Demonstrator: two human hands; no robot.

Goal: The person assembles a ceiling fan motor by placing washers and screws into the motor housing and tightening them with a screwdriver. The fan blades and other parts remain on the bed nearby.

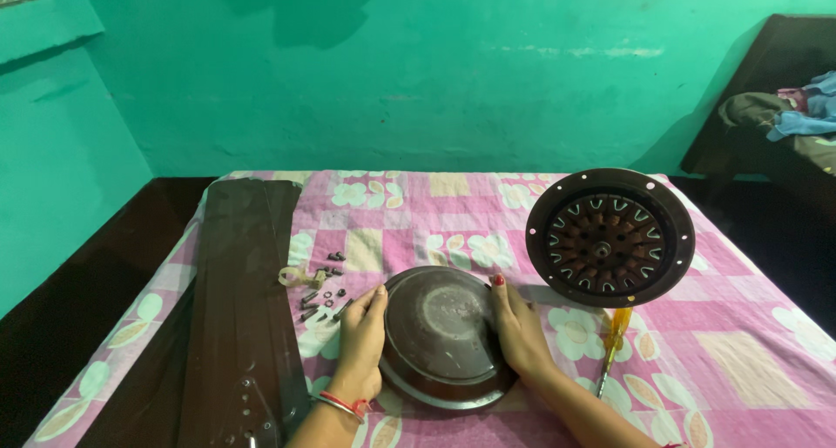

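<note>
A round dark-brown metal fan cover [444, 330] lies on the pink patterned cloth [453, 213] in front of me. My left hand [361, 339] grips its left rim and my right hand [521, 330] grips its right rim. To the right, the fan motor body [610, 236] stands tilted on its edge, its copper windings facing me. A yellow-handled screwdriver [612, 343] lies just below the motor, close to my right wrist.
Long dark fan blades [239, 317] lie stacked on the left side of the cloth. Several small screws and a clip [318, 287] sit between the blades and the cover. A green wall rises behind; dark furniture with clothes [784, 108] stands at far right.
</note>
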